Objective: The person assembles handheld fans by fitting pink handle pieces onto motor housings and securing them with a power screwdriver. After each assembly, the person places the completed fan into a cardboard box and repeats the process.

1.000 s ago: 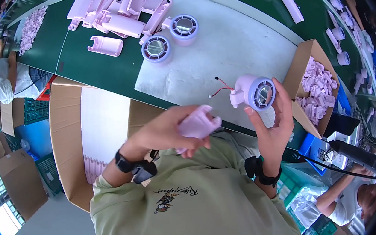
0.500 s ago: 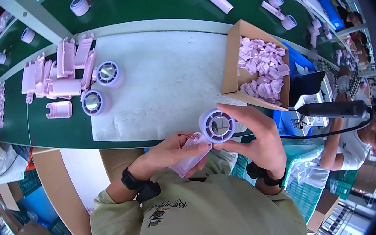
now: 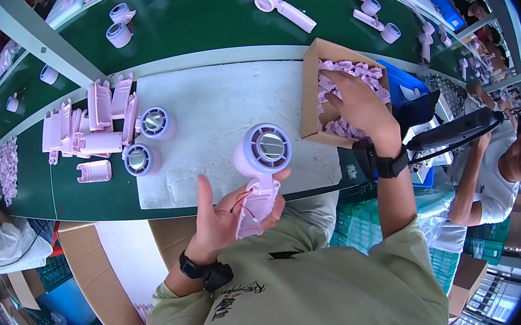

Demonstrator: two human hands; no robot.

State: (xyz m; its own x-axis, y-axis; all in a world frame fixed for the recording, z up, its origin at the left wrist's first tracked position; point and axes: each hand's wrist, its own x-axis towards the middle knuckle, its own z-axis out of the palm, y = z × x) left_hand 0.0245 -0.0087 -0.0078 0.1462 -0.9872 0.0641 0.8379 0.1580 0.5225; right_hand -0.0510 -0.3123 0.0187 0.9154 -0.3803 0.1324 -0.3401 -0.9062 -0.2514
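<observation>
Pink fan (image 3: pixel 262 175) in left hand (image 3: pixel 225 221)

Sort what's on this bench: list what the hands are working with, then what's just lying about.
In hand:
left hand holds the pink fan assembly
right hand reaches into the cardboard box of pink parts

Lying about:
two round fan heads
pink handle shells
white mat
</observation>
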